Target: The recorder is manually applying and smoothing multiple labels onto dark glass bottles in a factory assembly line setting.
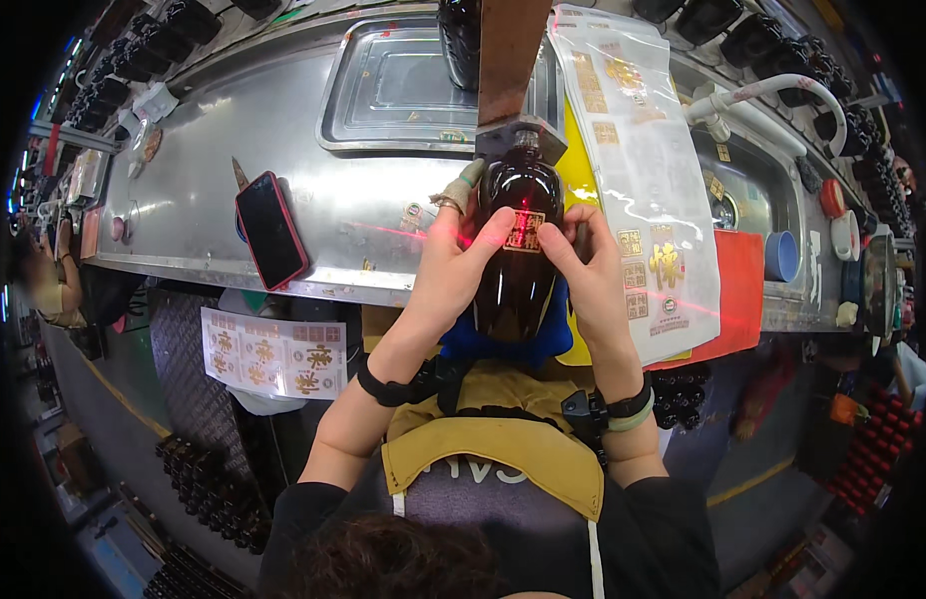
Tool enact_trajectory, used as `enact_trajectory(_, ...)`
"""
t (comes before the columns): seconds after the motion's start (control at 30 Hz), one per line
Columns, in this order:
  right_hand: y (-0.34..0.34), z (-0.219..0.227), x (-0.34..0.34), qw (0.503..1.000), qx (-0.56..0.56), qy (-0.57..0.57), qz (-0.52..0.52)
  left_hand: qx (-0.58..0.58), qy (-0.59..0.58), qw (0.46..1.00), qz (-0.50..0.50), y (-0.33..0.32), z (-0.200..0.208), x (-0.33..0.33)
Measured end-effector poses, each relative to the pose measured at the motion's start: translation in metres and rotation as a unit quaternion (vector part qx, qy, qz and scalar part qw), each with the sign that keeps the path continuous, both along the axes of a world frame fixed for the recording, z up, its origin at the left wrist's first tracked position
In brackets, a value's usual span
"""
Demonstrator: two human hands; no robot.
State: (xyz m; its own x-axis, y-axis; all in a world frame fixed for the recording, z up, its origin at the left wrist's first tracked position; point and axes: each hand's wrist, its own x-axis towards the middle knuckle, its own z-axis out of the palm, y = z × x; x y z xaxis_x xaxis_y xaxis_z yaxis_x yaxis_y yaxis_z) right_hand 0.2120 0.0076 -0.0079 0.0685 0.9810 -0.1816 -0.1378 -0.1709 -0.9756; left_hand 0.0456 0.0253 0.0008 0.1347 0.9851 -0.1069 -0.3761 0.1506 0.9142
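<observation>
Bottle (515, 290), dark and glossy, sits between left hand (453, 258) and right hand (593, 262), both half-open and cupping its sides, thumbs at opposite edges of its gold label (524, 232). Smoothing well likely calls for even thumb pressure from the middle outward, keeping it square to the red light (463, 242), while the fingers stop any rolling. Just below the hands, blue cloth (543, 349) shows under the near end. Label sheets (673, 160) lie right of the right hand; leftward, a phone (270, 230) rests on the desk (353, 205).

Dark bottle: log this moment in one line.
left hand: at dark bottle | right hand: likewise | gold label: between hands, red-lit
</observation>
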Motion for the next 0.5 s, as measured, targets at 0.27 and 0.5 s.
enact_trajectory(0.27, -0.0007, 0.0054, -0.0008, 1.000, -0.002, 0.029, 0.001, -0.010, 0.009, 1.000, -0.008, 0.0000, -0.0009, -0.0016)
enact_trajectory(0.5, -0.0004, 0.0034, -0.0011, 1.000, 0.000, 0.008, -0.002, -0.015, 0.004, 1.000, -0.001, -0.0017, 0.0015, 0.0005)
